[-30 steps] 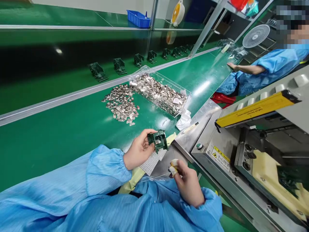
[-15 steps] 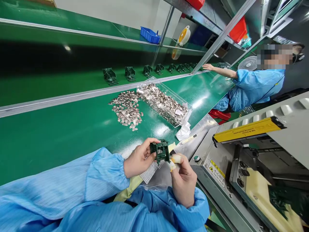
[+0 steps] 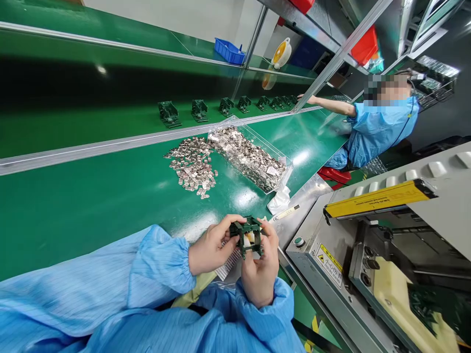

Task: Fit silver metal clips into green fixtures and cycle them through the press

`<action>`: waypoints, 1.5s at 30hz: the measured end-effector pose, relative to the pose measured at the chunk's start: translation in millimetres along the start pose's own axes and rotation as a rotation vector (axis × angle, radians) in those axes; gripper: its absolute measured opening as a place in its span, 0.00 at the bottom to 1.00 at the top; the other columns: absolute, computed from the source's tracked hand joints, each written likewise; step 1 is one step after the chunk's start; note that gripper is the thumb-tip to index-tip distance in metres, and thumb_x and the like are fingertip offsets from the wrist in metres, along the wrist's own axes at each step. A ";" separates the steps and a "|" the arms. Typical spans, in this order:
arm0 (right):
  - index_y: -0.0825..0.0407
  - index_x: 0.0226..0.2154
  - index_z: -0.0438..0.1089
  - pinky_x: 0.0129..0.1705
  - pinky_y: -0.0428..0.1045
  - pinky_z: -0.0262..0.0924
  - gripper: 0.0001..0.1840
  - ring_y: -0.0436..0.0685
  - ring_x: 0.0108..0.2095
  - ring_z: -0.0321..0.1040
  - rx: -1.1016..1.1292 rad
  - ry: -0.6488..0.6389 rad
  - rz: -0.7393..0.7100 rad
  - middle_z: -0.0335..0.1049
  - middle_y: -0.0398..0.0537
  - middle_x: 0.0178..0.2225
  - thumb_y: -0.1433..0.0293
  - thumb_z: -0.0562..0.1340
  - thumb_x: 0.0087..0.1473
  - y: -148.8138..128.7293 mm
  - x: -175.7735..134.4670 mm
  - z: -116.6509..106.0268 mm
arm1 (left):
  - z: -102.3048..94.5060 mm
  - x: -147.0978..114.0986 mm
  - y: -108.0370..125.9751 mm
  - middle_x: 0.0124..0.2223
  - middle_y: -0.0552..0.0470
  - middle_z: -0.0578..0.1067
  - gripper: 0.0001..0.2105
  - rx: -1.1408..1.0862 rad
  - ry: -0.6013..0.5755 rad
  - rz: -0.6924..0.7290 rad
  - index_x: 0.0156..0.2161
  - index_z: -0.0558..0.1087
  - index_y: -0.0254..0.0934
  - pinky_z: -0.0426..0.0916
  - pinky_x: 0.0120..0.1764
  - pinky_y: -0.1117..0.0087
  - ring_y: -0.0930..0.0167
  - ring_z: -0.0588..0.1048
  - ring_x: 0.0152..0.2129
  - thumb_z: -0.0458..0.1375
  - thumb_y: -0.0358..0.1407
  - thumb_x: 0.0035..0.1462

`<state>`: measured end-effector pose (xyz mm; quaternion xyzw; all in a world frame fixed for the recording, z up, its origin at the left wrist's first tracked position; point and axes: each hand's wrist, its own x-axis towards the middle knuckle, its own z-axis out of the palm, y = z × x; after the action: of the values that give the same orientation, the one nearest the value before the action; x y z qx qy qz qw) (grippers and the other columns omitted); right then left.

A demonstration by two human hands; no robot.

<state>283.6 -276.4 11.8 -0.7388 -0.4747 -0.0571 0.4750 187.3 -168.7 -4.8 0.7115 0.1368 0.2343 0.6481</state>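
Observation:
My left hand [image 3: 213,247] grips a dark green plastic housing [image 3: 246,226] by its left side, thumb and fingers closed on it. The housing is an open frame with a hollow middle, held tilted above my lap. From the right, my right hand [image 3: 260,269] closes on the same housing, thumb at its lower edge and a finger along its upper right. White and yellowish finger covers show through the opening. Whether a small part is also pinched inside is hidden. Below the hands lies a silvery ribbed sheet [image 3: 226,267], partly covered.
Small metal pieces lie in a pile [image 3: 195,164] beside a see-through tray [image 3: 281,184] full of more. Several green housings [image 3: 169,115] line the conveyor. A press machine [image 3: 312,245] stands close on my right. A co-worker [image 3: 382,122] reaches toward the line.
My right hand has moved left and up, from beside the housing onto it, with its covered fingers in the opening. The co-worker has shifted left.

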 end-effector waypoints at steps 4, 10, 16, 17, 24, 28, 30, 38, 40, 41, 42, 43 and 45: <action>0.50 0.41 0.70 0.58 0.63 0.55 0.09 0.62 0.55 0.62 0.103 -0.001 0.118 0.66 0.54 0.52 0.72 0.59 0.56 1.7 0.8 1.1 | -0.6 1.0 0.3 0.40 0.49 0.75 0.16 0.006 -0.009 0.048 0.54 0.62 0.38 0.69 0.33 0.72 0.72 0.75 0.31 0.51 0.31 0.61; 0.51 0.48 0.69 0.42 0.54 0.69 0.24 0.60 0.42 0.71 0.616 -0.057 0.520 0.74 0.52 0.44 0.64 0.69 0.48 9.6 -1.1 -0.8 | -0.3 -1.5 3.9 0.36 0.51 0.74 0.15 -0.006 -0.027 0.035 0.53 0.62 0.38 0.67 0.29 0.74 0.74 0.72 0.26 0.53 0.32 0.61; 0.47 0.59 0.61 0.55 0.58 0.64 0.32 0.64 0.60 0.61 0.605 -0.170 0.278 0.61 0.55 0.61 0.67 0.67 0.53 10.3 -2.5 -35.2 | 1.9 -2.8 10.3 0.43 0.47 0.74 0.17 -0.138 -0.077 -0.105 0.55 0.61 0.38 0.70 0.39 0.70 0.69 0.75 0.37 0.53 0.38 0.62; 0.47 0.61 0.60 0.56 0.58 0.63 0.35 0.64 0.60 0.60 0.555 -0.204 0.222 0.61 0.55 0.61 0.68 0.67 0.52 9.0 -3.4 -42.8 | 3.3 -4.0 14.1 0.43 0.47 0.74 0.17 -0.106 -0.107 -0.126 0.55 0.61 0.39 0.70 0.38 0.71 0.69 0.75 0.36 0.54 0.38 0.62; 0.50 0.56 0.65 0.51 0.59 0.67 0.35 0.63 0.48 0.71 0.550 -0.186 0.186 0.72 0.56 0.51 0.56 0.70 0.48 25.2 -28.9 -118.2 | 21.1 27.3 72.1 0.32 0.54 0.75 0.23 0.137 -0.563 -0.129 0.60 0.65 0.43 0.68 0.29 0.75 0.72 0.73 0.26 0.57 0.38 0.59; 0.48 0.54 0.67 0.41 0.60 0.72 0.43 0.66 0.42 0.74 0.569 0.183 0.288 0.74 0.57 0.47 0.45 0.71 0.40 50.3 -66.7 -188.2 | 77.9 91.5 102.0 0.47 0.47 0.78 0.21 0.247 -0.787 0.129 0.57 0.68 0.40 0.72 0.39 0.71 0.67 0.77 0.39 0.58 0.35 0.58; 0.48 0.55 0.67 0.42 0.59 0.71 0.43 0.65 0.44 0.73 0.453 0.529 0.298 0.72 0.56 0.48 0.46 0.71 0.40 60.6 -82.2 -220.7 | 128.2 118.5 108.8 0.51 0.44 0.76 0.19 0.282 -0.756 0.339 0.55 0.69 0.37 0.71 0.47 0.66 0.64 0.76 0.46 0.58 0.34 0.57; 0.52 0.55 0.67 0.57 0.69 0.59 0.35 0.68 0.50 0.69 0.018 1.023 0.305 0.69 0.57 0.51 0.60 0.71 0.46 92.9 -84.6 -301.0 | 298.2 160.6 120.2 0.58 0.30 0.69 0.41 0.324 -0.727 0.372 0.63 0.57 0.27 0.65 0.54 0.49 0.49 0.68 0.55 0.67 0.43 0.49; 0.53 0.56 0.66 0.58 0.68 0.57 0.37 0.68 0.52 0.68 -0.012 0.952 0.288 0.69 0.57 0.52 0.60 0.71 0.45 103.3 -75.1 -313.2 | 295.5 161.8 122.9 0.54 0.33 0.72 0.39 0.242 -0.676 0.328 0.62 0.59 0.29 0.67 0.53 0.50 0.51 0.71 0.52 0.67 0.42 0.48; 0.53 0.57 0.65 0.58 0.68 0.58 0.38 0.68 0.53 0.68 -0.018 0.899 0.287 0.69 0.58 0.52 0.61 0.72 0.44 108.7 -69.0 -318.4 | 286.4 161.2 123.8 0.52 0.34 0.73 0.39 0.183 -0.628 0.320 0.62 0.60 0.29 0.68 0.52 0.52 0.53 0.72 0.50 0.68 0.41 0.47; 0.53 0.57 0.65 0.58 0.68 0.58 0.40 0.68 0.53 0.68 -0.026 0.838 0.292 0.70 0.58 0.52 0.61 0.73 0.42 114.0 -62.3 -322.7 | 272.8 159.9 124.4 0.50 0.36 0.74 0.38 0.120 -0.582 0.317 0.61 0.61 0.30 0.69 0.52 0.53 0.56 0.73 0.49 0.68 0.40 0.46; 0.53 0.57 0.64 0.58 0.67 0.59 0.42 0.68 0.53 0.68 -0.040 0.765 0.305 0.70 0.57 0.52 0.61 0.74 0.40 119.1 -55.2 -326.2 | 255.4 157.6 124.6 0.49 0.38 0.74 0.38 0.066 -0.546 0.311 0.61 0.62 0.30 0.70 0.51 0.55 0.58 0.73 0.47 0.68 0.39 0.46; 0.52 0.56 0.65 0.58 0.66 0.59 0.42 0.67 0.52 0.68 -0.074 0.587 0.332 0.72 0.56 0.50 0.62 0.74 0.38 128.1 -41.2 -330.2 | 212.7 150.3 122.9 0.47 0.42 0.75 0.36 0.027 -0.516 0.268 0.59 0.64 0.31 0.72 0.49 0.59 0.63 0.74 0.43 0.68 0.38 0.45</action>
<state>479.1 -565.3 85.8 -0.7748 -0.1885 -0.2064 0.5671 410.7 -291.4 129.3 0.7679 -0.1247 0.1274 0.6152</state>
